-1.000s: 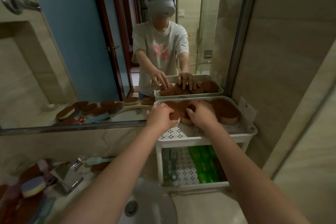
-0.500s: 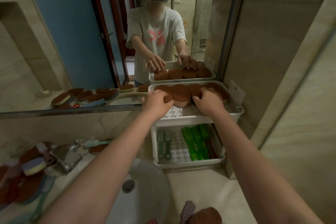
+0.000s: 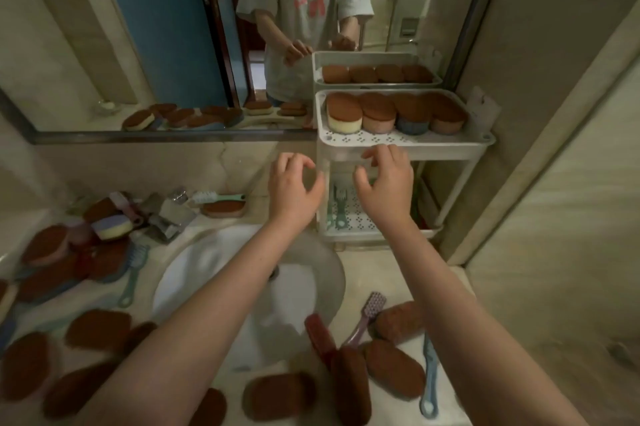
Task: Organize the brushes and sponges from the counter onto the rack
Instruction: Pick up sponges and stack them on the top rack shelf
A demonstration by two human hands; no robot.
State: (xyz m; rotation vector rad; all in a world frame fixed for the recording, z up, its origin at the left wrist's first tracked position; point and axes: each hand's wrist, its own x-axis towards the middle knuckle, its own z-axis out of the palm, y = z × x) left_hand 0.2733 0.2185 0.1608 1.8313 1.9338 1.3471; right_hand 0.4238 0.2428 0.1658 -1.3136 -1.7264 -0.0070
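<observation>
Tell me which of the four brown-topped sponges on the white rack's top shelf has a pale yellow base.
The leftmost brown-topped sponge on the white plastic rack: its base is pale yellow; the others are pink, blue and pink.

A wide, metal-framed mirror (image 3: 104,45) fills the back wall; in it show a blue wall (image 3: 162,20) and a dark wooden door frame (image 3: 221,27). Beige stone tiles (image 3: 571,114) cover the right wall. A pale marble desk (image 3: 446,273) surrounds a white sink (image 3: 214,273) with a chrome tap (image 3: 166,218) — the light is dim and warm.
</observation>
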